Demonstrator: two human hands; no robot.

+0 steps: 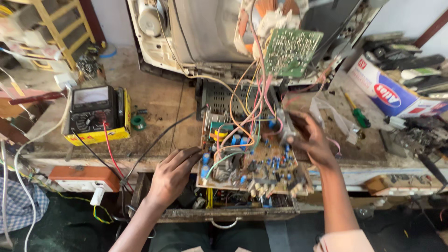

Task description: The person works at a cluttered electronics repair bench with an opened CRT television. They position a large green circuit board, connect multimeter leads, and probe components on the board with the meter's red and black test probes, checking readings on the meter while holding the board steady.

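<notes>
A brown circuit board (261, 165) with blue capacitors and many coloured wires lies at the bench's front edge, over an open drawer. My left hand (173, 173) grips its left edge, fingers curled on the rim. My right hand (311, 139) holds a grey metal part (285, 125) at the board's right rear corner. Wires run up from the board to a small green circuit board (290, 51) on the back of an opened television set (210, 32).
An analogue multimeter (95, 112) on a yellow box sits at left, its red and black leads trailing toward the drawer. A green-handled screwdriver (358, 114) lies at right beside a white and blue box (389, 91) and several remote controls. A solder spool (137, 122) lies nearby.
</notes>
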